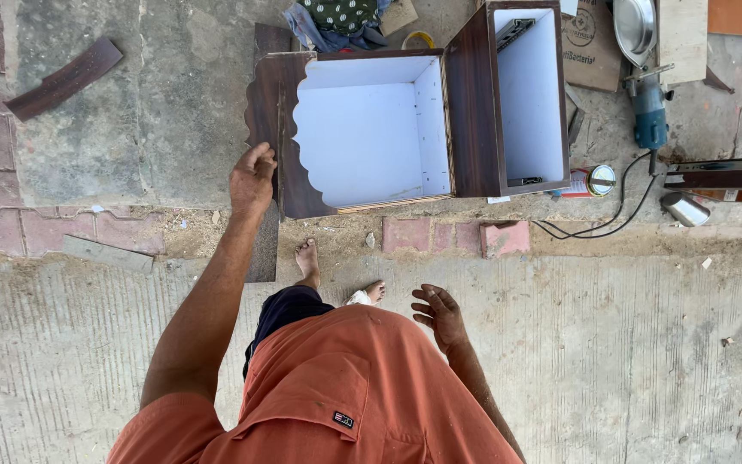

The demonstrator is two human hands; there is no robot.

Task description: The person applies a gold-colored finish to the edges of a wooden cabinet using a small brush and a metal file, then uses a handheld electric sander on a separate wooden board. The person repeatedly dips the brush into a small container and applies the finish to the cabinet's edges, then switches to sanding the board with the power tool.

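My left hand (pixel 252 179) reaches out and grips the edge of a dark brown scalloped wooden panel (pixel 278 112) that stands against the open front of a white-lined wooden box (pixel 371 129). A second, taller white-lined box (pixel 517 94) adjoins the first on its right. My right hand (pixel 440 316) hangs empty beside my orange shirt, fingers loosely apart. My bare feet (pixel 307 258) stand on the concrete just below the boxes.
A blue power tool (pixel 648 112) with a black cord (pixel 599 225) lies at the right, beside a can (pixel 592 180), a metal cup (pixel 684 209) and a long dark level (pixel 723 176). Loose bricks (pixel 474 234), a dark wood scrap (pixel 66 77), cloth (pixel 337 21) and boards lie around.
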